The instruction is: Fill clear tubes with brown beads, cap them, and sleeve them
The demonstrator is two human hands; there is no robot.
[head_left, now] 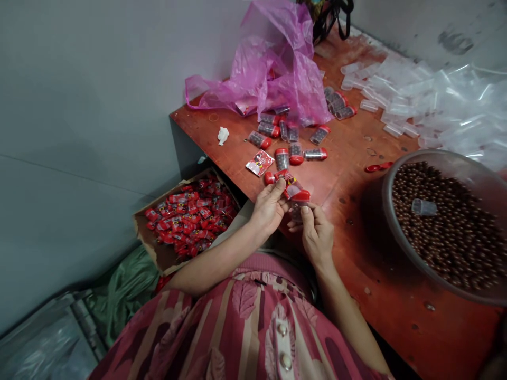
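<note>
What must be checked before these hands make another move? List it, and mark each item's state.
1. Right hand secure on the clear red-capped container: ok, thumb and fingers grip it.
2. Left hand holding the red printed wrapper: ok, pinched at the thumb.
3. Cap of the held container fully seated: cannot tell, too small to judge.
4. Other filled containers lined up: not ok, scattered on the table near the pink bag.
5. Tub of brown balls free of stray items: not ok, a small clear cup lies on them.
</note>
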